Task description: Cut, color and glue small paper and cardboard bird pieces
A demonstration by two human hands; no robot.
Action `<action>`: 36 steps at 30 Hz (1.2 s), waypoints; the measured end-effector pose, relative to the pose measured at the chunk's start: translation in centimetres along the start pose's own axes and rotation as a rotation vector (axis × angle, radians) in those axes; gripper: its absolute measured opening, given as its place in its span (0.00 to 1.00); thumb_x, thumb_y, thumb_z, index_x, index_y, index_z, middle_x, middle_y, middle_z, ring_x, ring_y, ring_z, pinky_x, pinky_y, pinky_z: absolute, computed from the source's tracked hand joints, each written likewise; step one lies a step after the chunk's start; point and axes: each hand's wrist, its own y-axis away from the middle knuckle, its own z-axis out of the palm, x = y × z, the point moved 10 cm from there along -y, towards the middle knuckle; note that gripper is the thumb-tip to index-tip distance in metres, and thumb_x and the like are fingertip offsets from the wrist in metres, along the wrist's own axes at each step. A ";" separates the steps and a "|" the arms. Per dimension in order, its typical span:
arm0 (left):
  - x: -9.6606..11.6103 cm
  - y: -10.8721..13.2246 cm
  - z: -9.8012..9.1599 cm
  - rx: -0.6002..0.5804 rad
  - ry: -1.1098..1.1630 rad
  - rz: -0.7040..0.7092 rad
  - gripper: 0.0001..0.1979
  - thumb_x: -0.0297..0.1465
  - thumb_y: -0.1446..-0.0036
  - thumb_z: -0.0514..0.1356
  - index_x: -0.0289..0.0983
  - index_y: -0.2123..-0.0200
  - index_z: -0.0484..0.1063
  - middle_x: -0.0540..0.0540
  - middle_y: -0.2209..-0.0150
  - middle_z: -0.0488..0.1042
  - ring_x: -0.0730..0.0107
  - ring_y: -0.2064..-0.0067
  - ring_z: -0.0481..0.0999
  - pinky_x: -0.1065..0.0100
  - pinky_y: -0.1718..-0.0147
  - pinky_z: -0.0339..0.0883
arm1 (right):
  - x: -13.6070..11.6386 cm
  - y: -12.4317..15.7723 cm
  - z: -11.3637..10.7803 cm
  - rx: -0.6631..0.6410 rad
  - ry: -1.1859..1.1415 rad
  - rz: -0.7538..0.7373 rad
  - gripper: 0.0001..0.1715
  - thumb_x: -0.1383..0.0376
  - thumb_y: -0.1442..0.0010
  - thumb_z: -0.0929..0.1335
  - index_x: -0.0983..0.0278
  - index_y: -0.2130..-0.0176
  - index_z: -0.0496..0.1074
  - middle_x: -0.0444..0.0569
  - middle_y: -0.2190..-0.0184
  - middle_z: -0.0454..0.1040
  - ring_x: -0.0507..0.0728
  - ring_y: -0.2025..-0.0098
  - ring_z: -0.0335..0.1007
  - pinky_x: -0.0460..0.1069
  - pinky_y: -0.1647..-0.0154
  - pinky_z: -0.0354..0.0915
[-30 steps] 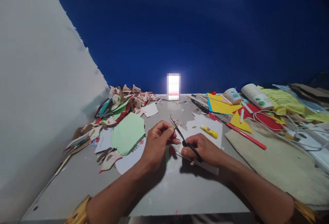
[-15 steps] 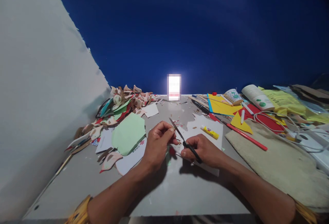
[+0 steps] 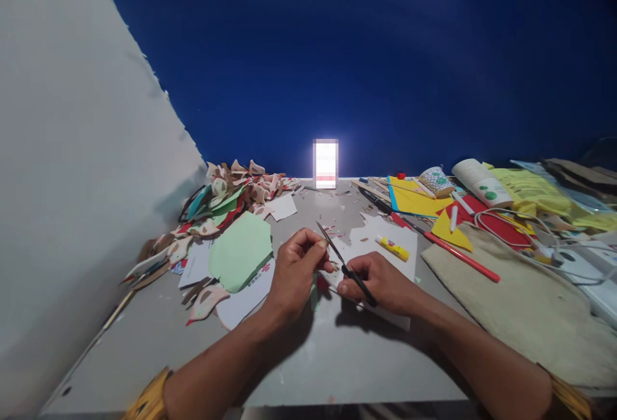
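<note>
Black-handled scissors [image 3: 357, 282] are gripped in my right hand [image 3: 380, 282], with the blades pointing up and to the left. My left hand [image 3: 299, 269] is closed in a pinch just left of the blades; whatever sits between its fingertips is too small to make out. White paper [image 3: 405, 259] with a ragged cut edge lies on the table beneath and behind my right hand. On that sheet rests a yellow glue stick [image 3: 393, 248].
Left of my hands lie a pale green paper sheet [image 3: 241, 249] and a heap of cut card pieces [image 3: 241, 182]. To the right are a red pen [image 3: 463, 256], a beige cloth [image 3: 511, 304], paper cups [image 3: 482, 183], a white cable [image 3: 511, 230] and yellow paper [image 3: 424, 196].
Almost nothing differs. Both hands and the scissors hold nearly the same pose, and the whole view has shifted very slightly.
</note>
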 end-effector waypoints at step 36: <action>0.1 0.0 1.5 -0.157 0.200 -0.156 0.14 0.35 0.53 0.74 0.36 0.70 0.74 0.46 0.64 0.78 0.67 0.70 0.77 0.67 0.74 0.74 | -1.2 -0.9 -1.6 0.024 -0.296 -0.172 0.21 0.54 0.48 0.78 0.67 0.60 0.81 0.47 0.70 0.80 0.49 0.73 0.68 0.44 0.71 0.60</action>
